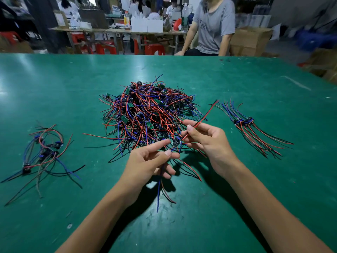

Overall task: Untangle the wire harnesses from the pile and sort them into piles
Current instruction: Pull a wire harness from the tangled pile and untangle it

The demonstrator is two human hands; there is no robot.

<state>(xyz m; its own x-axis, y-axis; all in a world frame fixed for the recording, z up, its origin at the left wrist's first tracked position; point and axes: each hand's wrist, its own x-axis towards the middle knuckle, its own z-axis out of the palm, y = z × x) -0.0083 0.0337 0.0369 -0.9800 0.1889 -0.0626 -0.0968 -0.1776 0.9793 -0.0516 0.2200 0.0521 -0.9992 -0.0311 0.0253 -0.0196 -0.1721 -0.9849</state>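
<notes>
A big tangled pile of wire harnesses, with red, blue and black wires and small green boards, lies mid-table. Just in front of it I hold one harness between both hands. My left hand pinches its blue and black wires, which hang down toward me. My right hand pinches its red and black wires, which stick up to the right. A loose small pile lies at the left. A neat row of sorted harnesses lies at the right.
The green table runs to a far edge where a person in a grey shirt sits. Behind stand workbenches, red stools and cardboard boxes.
</notes>
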